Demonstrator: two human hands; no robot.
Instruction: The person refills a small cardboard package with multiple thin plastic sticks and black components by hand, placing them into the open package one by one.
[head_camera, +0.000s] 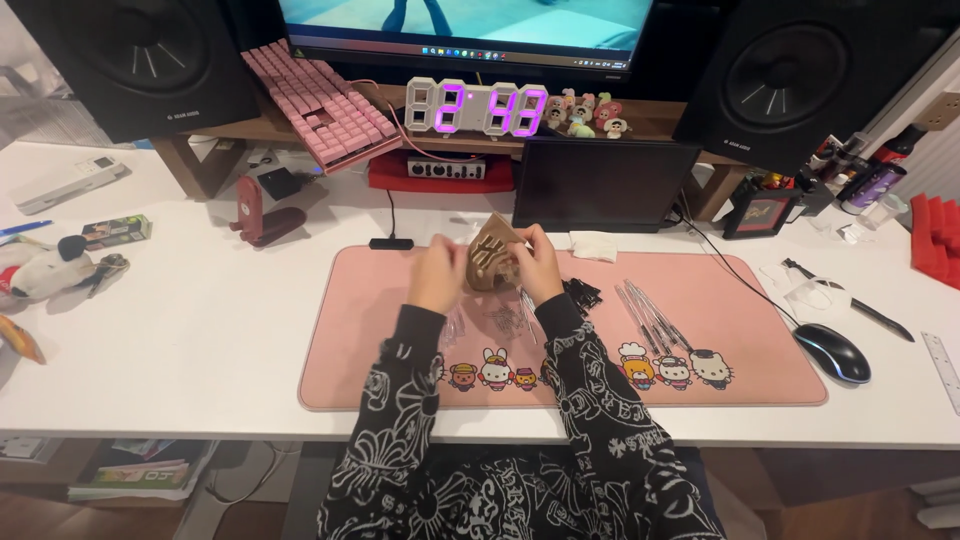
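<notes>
Head view count: one brown pouch (492, 262), two hands.
Left hand (437, 277): fingers blurred, cannot tell.
Right hand (537, 268): fingers clamped on pouch.
Pouch axis: upright, tip toward frame top.

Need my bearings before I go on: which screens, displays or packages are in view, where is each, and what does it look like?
Monitor: top centre, lit, blue-toned picture.
Digital clock: on the shelf under the monitor, white frame, purple glowing digits.
Small dark screen: behind the pink mat, black, unlit.
Small box: left on the desk, green and dark.
Both hands hold a brown piece.
</notes>
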